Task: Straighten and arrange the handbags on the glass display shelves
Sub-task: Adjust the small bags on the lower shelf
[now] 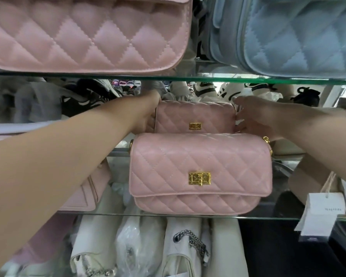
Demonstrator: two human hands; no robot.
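Item: rear pink bag (195, 116), glass shelf (268, 217), 12 o'clock of front pink bag (200, 172) | right hand (254, 114) clamps 3 o'clock end | left hand (148, 112) at 9 o'clock, grip hidden | two-sided hold, likely for squaring

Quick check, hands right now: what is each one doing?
Left hand: at the left end of the rear pink bag, fingers hidden; cannot be told.
Right hand: grips that bag's right end.

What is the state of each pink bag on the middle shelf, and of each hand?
front pink quilted bag, upright, flap closed
rear pink quilted bag, upright, flap closed, between both hands
left hand, at its left side, fingers hidden
right hand, grips its right side
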